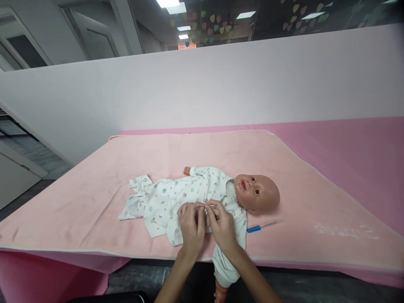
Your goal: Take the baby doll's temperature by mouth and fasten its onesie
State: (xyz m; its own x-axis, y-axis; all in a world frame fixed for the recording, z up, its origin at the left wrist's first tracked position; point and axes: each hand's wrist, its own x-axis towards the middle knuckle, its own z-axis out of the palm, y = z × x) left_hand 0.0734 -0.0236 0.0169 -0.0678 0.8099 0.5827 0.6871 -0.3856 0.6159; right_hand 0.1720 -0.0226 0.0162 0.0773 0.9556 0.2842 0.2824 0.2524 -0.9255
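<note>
A baby doll [261, 194] lies on its back with its head to the right. It wears white baby clothes [164, 191] with a small green and dark print. My left hand [191, 221] and my right hand [221, 223] meet at the near side of the doll's body. The fingers of both are pinched together on the shirt there; whether they grip its edge or a tie is hidden. One sleeved doll arm [224, 267] stretches toward me past the table's front edge. Right of my right hand lies a clear thermometer with a blue end [254, 229].
A peach blanket [293, 176] with a white hem covers much of the pink tabletop [353, 155]. Behind the table rises a white partition [202, 88], with dark glass [268, 21] bearing heart stickers above it. Pink cloth [53, 273] hangs at the front left.
</note>
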